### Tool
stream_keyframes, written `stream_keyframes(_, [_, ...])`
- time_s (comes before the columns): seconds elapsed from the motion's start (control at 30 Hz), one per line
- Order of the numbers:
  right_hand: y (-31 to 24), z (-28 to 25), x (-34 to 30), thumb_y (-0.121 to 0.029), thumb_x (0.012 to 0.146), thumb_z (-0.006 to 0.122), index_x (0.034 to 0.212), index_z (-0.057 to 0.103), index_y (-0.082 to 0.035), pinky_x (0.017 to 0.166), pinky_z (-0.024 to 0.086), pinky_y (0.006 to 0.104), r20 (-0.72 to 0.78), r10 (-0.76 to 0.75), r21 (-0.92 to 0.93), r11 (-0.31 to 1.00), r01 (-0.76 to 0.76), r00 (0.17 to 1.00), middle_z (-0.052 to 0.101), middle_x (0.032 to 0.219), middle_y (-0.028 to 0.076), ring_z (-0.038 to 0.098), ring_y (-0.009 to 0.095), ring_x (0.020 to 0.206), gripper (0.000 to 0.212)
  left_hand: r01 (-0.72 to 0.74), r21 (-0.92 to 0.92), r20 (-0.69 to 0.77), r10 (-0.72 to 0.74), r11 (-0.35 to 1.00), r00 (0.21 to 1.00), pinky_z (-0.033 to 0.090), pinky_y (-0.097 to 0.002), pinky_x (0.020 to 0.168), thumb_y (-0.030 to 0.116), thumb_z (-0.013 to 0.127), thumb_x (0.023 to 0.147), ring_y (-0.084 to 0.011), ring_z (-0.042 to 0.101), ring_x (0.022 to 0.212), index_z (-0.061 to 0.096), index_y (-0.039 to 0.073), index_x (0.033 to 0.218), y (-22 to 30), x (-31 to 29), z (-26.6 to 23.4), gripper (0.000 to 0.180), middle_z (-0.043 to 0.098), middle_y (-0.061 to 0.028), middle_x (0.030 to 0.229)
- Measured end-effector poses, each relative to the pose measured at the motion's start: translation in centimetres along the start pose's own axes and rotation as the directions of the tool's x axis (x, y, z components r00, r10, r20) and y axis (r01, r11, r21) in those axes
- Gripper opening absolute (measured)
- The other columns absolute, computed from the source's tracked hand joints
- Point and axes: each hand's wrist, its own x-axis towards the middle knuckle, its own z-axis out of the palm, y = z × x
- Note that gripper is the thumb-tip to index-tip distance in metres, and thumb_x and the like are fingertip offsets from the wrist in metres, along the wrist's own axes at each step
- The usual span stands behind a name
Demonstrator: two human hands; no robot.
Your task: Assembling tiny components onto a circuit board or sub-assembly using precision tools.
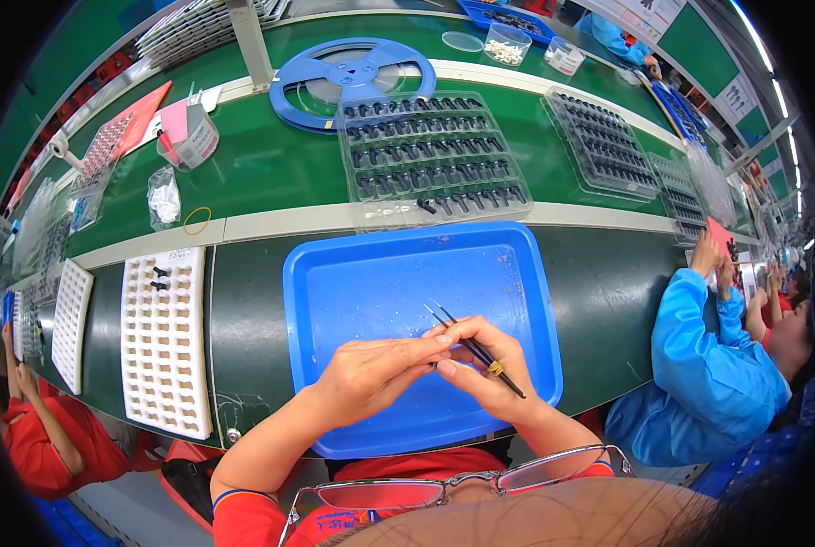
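Over the blue tray (416, 438), my two hands meet at the fingertips. My right hand (494, 369) is closed around black tweezers (482, 354) with a yellow band wound on them; their thin tips point up and to the left. The fingers of my left hand (375, 374) are pressed together against those of the right. A dark speck shows between the fingertips, but the fingers hide most of it, so I cannot make out what it is. Small pale crumbs lie on the tray's floor.
Beyond the tray stands a clear plastic tray (435, 150) of black stemmed parts resembling earbuds, with a blue reel (302, 114) behind. A white foam tray (164, 346) holding two black parts lies left. At right sits a co-worker in a blue sleeve (681, 337). More part trays (603, 146) stand far right.
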Motion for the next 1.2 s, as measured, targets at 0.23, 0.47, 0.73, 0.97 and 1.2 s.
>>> stream_keyframes(0.23, [-0.2, 0.1, -0.1, -0.002, 0.090, 0.062, 0.108, 0.054, -0.002, 0.090, 0.050, 0.0284, 0.001, 0.104, 0.102, 0.989, -0.104, 0.995, 0.056, 0.116, 0.010, 0.056, 0.014, 0.108, 0.020, -0.013, 0.012, 0.019, 0.013, 1.000, 1.000, 0.058, -0.0309, 0.074, -0.003, 0.073, 0.075, -0.0246, 0.071, 0.089, 0.062, 0.004, 0.119, 0.1, -0.1, -0.3, 0.046, 0.072, -0.0092, 0.097])
stream_keyframes(0.47, [-0.2, -0.3, -0.5, -0.007, 0.092, 0.061, 0.110, 0.054, -0.003, 0.089, 0.048, 0.0267, 0.003, 0.104, 0.064, 0.993, -0.104, 0.995, 0.055, 0.115, 0.007, 0.054, 0.011, 0.106, 0.020, 0.122, -0.093, 0.060, -0.117, 0.988, 0.991, 0.057, -0.0321, 0.080, -0.005, 0.072, 0.077, -0.0236, 0.070, 0.094, 0.054, 0.004, 0.128, -0.2, -0.5, 0.1, 0.054, 0.072, -0.0089, 0.098])
stream_keyframes(0.73, [-0.2, -0.6, 0.2, -0.006, 0.092, 0.060, 0.118, 0.054, -0.001, 0.089, 0.047, 0.0270, -0.012, 0.054, -0.063, 0.997, -0.055, 0.998, 0.058, 0.115, 0.008, 0.055, 0.014, 0.108, 0.027, 0.155, -0.089, 0.050, -0.151, 0.984, 0.987, 0.056, -0.0324, 0.083, -0.004, 0.070, 0.080, -0.0230, 0.070, 0.096, 0.054, 0.004, 0.128, -0.3, 0.1, -0.4, 0.051, 0.072, -0.0089, 0.101])
stream_keyframes(0.97, [-4.0, -2.9, -0.3, -0.001, 0.088, 0.057, 0.111, 0.062, 0.002, 0.085, 0.049, 0.0277, -0.097, -0.044, -0.332, 0.943, 0.009, 0.994, 0.064, 0.108, 0.011, 0.061, 0.016, 0.101, 0.024, 0.210, -0.093, -0.140, -0.222, 0.973, 0.965, 0.053, -0.0298, 0.089, 0.001, 0.068, 0.084, -0.0177, 0.068, 0.099, 0.054, 0.005, 0.131, -0.4, 0.5, -1.9, 0.049, 0.072, -0.0086, 0.103])
stream_keyframes(1.2, [-2.8, -9.7, 2.2, -0.007, 0.092, 0.055, 0.103, 0.062, 0.001, 0.078, 0.048, 0.0245, -0.138, -0.124, -0.429, 0.902, 0.053, 0.983, 0.064, 0.096, 0.007, 0.060, 0.012, 0.087, 0.015, 0.534, 0.141, -0.559, -0.378, 0.834, 0.738, 0.053, -0.0263, 0.081, -0.001, 0.066, 0.086, -0.0114, 0.066, 0.092, 0.055, 0.002, 0.129, -0.8, -4.9, -12.6, 0.044, 0.072, -0.0108, 0.101])
